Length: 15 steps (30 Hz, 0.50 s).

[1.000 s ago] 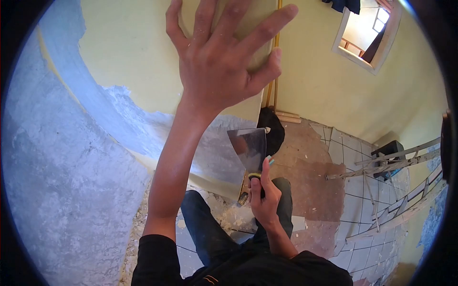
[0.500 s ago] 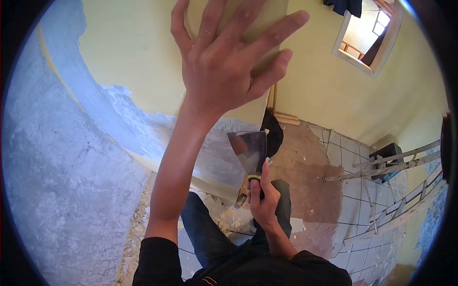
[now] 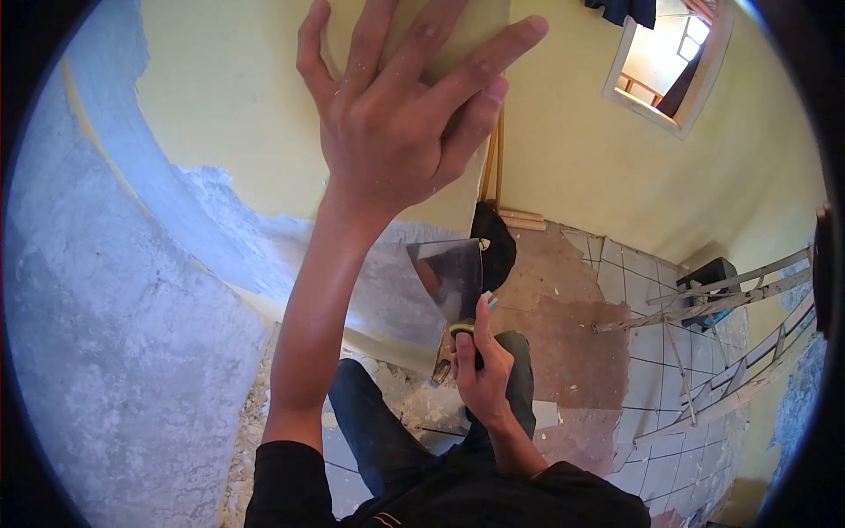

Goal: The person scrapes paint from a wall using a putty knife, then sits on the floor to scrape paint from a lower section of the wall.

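My left hand [image 3: 392, 114] is raised with its fingers spread against the yellow painted wall [image 3: 229, 106]; nothing is in it. Lower and to the right, my right hand [image 3: 484, 365] grips the dark handle of a wide scraper [image 3: 451, 277], its index finger stretched along the tool. The scraper's broad metal blade points up, in front of the bare grey lower part of the wall [image 3: 396, 304]. Whether the blade touches the wall, I cannot tell. Above the blade, the yellow paint ends in a ragged edge.
A wooden ladder [image 3: 748, 308] leans at the right beside a black box [image 3: 711, 280]. A black bag-like object [image 3: 495, 246] and wooden sticks [image 3: 521, 219] lie by the wall corner. Paint chips litter the floor [image 3: 576, 352]. A window opening [image 3: 664, 62] is at the upper right.
The view has shifted slightly, so both hands and the scraper appear a little farther left. Left fingers stay spread, and the right hand keeps its grip.
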### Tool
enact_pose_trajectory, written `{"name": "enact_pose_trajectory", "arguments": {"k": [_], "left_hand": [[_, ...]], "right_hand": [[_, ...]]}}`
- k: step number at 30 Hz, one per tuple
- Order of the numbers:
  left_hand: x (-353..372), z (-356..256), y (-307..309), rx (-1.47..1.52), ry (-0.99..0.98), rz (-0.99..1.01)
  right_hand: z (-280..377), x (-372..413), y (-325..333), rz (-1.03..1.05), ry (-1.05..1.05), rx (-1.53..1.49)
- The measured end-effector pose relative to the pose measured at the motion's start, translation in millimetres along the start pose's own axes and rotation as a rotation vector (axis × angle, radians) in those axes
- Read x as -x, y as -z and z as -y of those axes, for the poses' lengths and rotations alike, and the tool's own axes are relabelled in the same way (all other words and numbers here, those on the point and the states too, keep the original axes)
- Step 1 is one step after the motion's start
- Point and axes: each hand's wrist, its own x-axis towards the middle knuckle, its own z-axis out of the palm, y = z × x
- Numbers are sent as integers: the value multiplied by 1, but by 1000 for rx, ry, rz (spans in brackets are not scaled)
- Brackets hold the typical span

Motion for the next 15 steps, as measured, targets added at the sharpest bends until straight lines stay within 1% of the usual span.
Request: {"name": "enact_pose_trajectory", "arguments": {"k": [4, 8, 9, 10, 11, 12, 13, 15], "left_hand": [[-5, -1, 2, 25, 36, 31], [-5, -4, 5, 54, 59, 48], [-6, -3, 7, 41, 51, 39], [-6, -3, 8, 34, 54, 75], [-5, -4, 7, 33, 63, 116], [-2, 0, 1, 26, 12, 32], [-2, 0, 1, 35, 16, 43], [-3, -1, 3, 51, 37, 45]], "right_hand": [[11, -15, 2, 21, -60, 2], [12, -11, -2, 37, -112, -48], [8, -7, -4, 6, -27, 17], [3, -7, -6, -26, 61, 82], [-3, -8, -6, -27, 71, 77], [6, -14, -3, -18, 24, 51], [13, -16, 1, -9, -35, 28], [17, -19, 2, -5, -58, 23]]}}
